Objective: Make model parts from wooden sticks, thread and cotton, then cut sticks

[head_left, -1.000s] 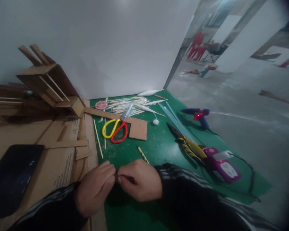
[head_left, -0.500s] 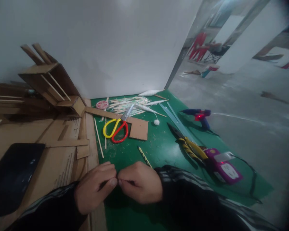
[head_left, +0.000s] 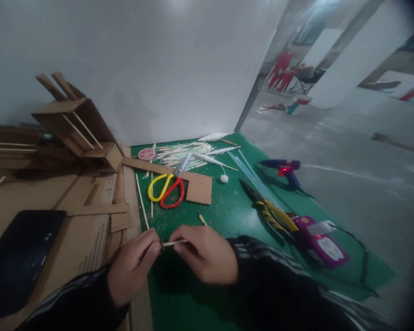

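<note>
Near the front edge of the green table, my left hand pinches a small dark brown piece. A thin pale wooden stick runs from that piece to my right hand, whose fingers are closed on it. Beyond the hands lie scissors with one yellow and one red handle, beside a square of cardboard. A short yellow-green patterned pencil or stick shows just behind my right hand, partly covered by it.
Bundled sticks and a round red tin lie at the back. Pliers, a blue glue gun and a purple device with a cable are on the right. A cardboard structure and black tablet-like object occupy the left.
My hands have moved slightly apart, and the pale stick and brown piece between them now show. My right hand covers more of the patterned stick. The view has shifted slightly.
</note>
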{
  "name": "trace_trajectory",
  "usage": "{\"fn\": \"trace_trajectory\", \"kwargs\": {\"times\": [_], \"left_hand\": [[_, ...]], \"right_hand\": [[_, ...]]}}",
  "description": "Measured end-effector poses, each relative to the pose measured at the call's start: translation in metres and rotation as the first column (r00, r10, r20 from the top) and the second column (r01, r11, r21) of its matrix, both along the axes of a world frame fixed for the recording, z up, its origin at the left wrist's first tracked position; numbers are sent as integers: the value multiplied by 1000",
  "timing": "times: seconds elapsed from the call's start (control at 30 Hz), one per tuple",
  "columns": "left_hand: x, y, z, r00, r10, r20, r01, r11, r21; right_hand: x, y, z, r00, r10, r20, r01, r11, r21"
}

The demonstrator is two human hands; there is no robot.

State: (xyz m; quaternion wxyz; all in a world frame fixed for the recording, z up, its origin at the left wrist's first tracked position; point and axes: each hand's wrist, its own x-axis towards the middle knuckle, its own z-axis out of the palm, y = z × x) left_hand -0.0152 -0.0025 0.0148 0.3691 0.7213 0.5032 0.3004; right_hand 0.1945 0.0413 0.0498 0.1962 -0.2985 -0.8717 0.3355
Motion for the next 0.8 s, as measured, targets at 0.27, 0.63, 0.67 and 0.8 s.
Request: {"fn": "trace_trajectory", "kwargs": {"times": [0.27,0.63,0.67,0.8], "left_hand": [[1,-5,1,998,-13,-63,17,997,70],[5,-4,-7,972,0,-233,33,990,138],[4,-5,-7,971,16,-238,20,989,148],[2,-6,-6,961,98,-261,-42,976,212]], "right_hand": [[0,3,-7,995,32,-94,-24,996,82],[-5,-4,-19,997,-39,65,31,993,113],[-4,-3,-17,997,-47,65,40,993,116],[2,7,-8,998,-52,21,48,988,147]]}}
